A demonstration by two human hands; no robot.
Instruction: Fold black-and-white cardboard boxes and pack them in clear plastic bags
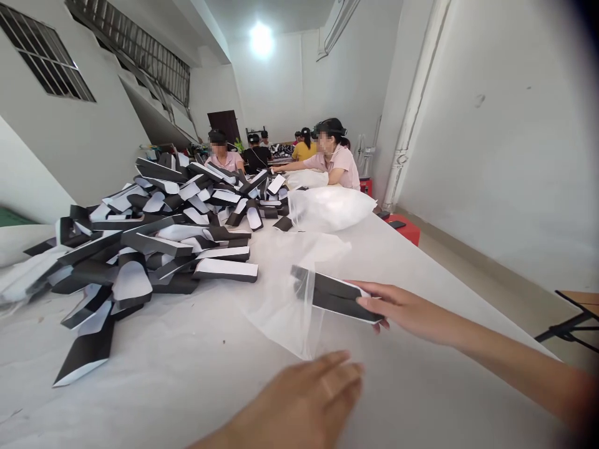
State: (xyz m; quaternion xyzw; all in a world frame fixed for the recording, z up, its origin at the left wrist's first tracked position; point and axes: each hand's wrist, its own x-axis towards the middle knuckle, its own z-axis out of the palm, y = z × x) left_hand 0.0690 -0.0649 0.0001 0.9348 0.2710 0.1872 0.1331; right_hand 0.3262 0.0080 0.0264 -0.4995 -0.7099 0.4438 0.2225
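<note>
A flat black cardboard box with white edges [334,296] is in my right hand [386,305], thumb on top and fingers around its near end. The box's far end lies inside the mouth of a see-through plastic bag [285,318] spread on the table. My left hand [313,393] hovers just below the bag's near corner, slightly blurred, its fingers stretched out and nothing visible in them. A lighter band wraps one of its fingers. Left of the bag rises a large heap of similar black-and-white boxes [224,269].
The white-covered table [187,368] narrows away from me. A filled plastic bag [332,209] stands farther back. Two co-workers in pink [344,165] sit at the far end, with other people behind them. A red stool [407,229] is beside the table's right edge.
</note>
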